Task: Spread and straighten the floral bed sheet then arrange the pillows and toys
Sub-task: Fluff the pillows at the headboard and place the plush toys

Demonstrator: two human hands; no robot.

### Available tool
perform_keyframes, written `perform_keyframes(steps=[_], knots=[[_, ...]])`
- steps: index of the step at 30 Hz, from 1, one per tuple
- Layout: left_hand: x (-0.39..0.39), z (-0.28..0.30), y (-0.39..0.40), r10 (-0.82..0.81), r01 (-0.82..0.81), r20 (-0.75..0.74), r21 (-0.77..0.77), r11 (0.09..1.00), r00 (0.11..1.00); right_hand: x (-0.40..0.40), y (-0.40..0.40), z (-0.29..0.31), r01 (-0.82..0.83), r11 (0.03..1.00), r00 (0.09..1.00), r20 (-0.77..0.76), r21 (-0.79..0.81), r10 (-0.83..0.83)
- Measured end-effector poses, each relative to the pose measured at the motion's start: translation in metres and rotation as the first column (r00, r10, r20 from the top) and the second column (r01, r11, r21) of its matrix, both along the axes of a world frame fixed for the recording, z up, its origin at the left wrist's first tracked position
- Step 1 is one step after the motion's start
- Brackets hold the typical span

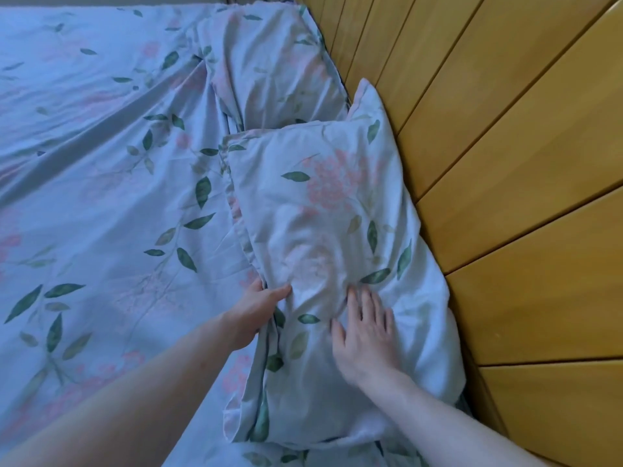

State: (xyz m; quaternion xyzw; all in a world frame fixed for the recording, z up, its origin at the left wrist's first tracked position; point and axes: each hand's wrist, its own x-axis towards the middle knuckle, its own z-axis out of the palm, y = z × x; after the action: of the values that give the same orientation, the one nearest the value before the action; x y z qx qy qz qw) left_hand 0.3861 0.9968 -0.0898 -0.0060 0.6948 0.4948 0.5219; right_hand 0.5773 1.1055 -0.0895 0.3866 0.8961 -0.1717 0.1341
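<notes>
Head: pillow (323, 210) lengthwise along headboard (505, 163)

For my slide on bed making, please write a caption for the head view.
Left hand grips near pillow edge, right hand presses it flat, beside wooden headboard.

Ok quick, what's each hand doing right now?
Left hand: gripping the near pillow's left edge.
Right hand: open, fingers spread flat on that pillow.
</notes>
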Motion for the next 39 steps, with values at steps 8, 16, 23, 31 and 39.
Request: perform_keyframes(steps=[8,16,23,31,39], knots=[[0.013,0.003,0.009,0.122,-0.12,-0.025,0.089,0.989,0.992,0.023,0.055,0.009,0.095,0.984,0.994,-0.076,0.148,-0.085],[0.014,0.019,0.018,0.136,-0.126,-0.078,0.119,0.985,0.988,0.043,0.08,0.03,0.328,0.94,0.889,-0.367,0.096,-0.273],[0.023,0.041,0.036,0.12,-0.1,-0.104,0.178,0.979,0.987,-0.014,0.126,0.071,0.512,0.823,0.815,-0.164,-0.246,-0.556],[0.006,0.105,0.061,0.104,0.067,-0.492,0.319,0.945,0.865,-0.039,0.139,0.13,0.498,0.857,0.543,-0.722,-0.134,-0.428],[-0.016,0.04,0.03,-0.29,0.191,-0.459,-0.251,0.949,0.84,-0.046,0.117,0.099,0.377,0.922,0.883,-0.267,-0.089,-0.387]])
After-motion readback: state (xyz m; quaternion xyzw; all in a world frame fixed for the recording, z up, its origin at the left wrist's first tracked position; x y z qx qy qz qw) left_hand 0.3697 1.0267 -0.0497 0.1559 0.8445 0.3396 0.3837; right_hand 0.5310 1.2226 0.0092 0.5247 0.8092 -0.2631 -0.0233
